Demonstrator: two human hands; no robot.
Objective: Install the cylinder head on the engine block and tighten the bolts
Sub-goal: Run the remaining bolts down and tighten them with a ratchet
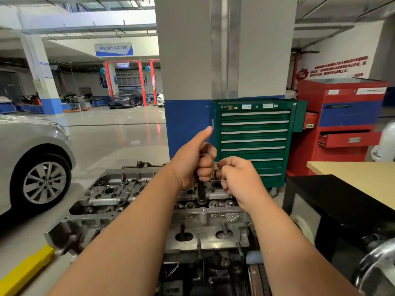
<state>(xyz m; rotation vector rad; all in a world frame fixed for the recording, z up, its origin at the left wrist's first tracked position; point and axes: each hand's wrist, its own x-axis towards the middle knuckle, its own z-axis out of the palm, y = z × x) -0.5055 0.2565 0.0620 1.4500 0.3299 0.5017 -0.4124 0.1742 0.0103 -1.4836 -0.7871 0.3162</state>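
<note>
The cylinder head (111, 195) sits on the engine block (213, 272) just below the person, whose left hand (192, 165), thumb raised, grips the upright socket wrench (201, 192) standing in the head, while the right hand (239, 178) curls round its thin cross handle (215, 163).

grey metal cylinder head (205, 218), black tool shaft (201, 192), green drawer cabinet (254, 142), red cabinet (342, 124), silver car (27, 146)

Bare forearms (132, 231) along all their visible length — left hand (192, 165) and right hand (239, 178) bare as well
</note>
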